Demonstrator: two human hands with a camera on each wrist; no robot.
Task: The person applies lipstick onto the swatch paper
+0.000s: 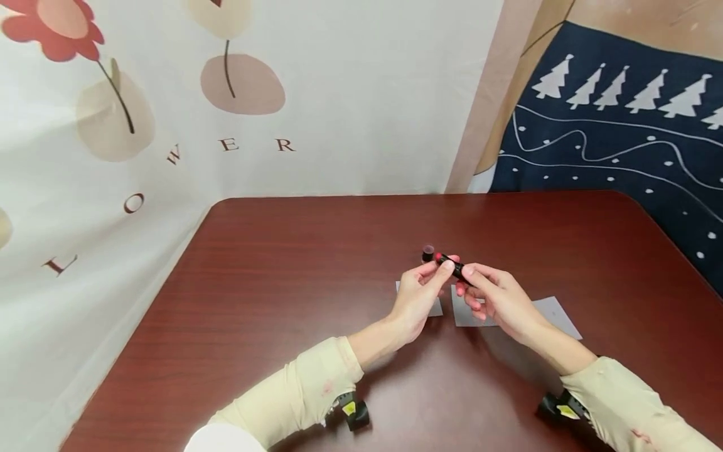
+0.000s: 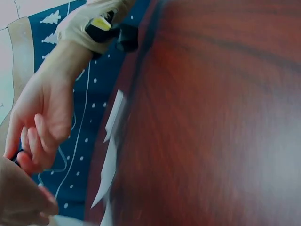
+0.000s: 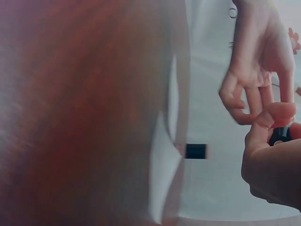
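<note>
Both hands hold a black lipstick (image 1: 455,269) over the far middle of the table, its red tip pointing up and to the left. Near the tip end, the left hand (image 1: 417,295) pinches the tube between thumb and fingers. At the base end the right hand (image 1: 503,301) grips it with thumb and forefinger, the other fingers curled below. Just beyond the left fingertips stands a small black cap (image 1: 427,253), also seen upright in the right wrist view as a dark cap (image 3: 196,151). In the left wrist view, fingers hide most of the tube.
Pale paper pieces lie under and beside the hands: one at left (image 1: 436,309), a middle sheet (image 1: 469,312) and one at right (image 1: 558,317). The dark red table (image 1: 254,301) ends at a white printed curtain (image 1: 361,125) behind and a navy cloth (image 1: 610,144) on the right.
</note>
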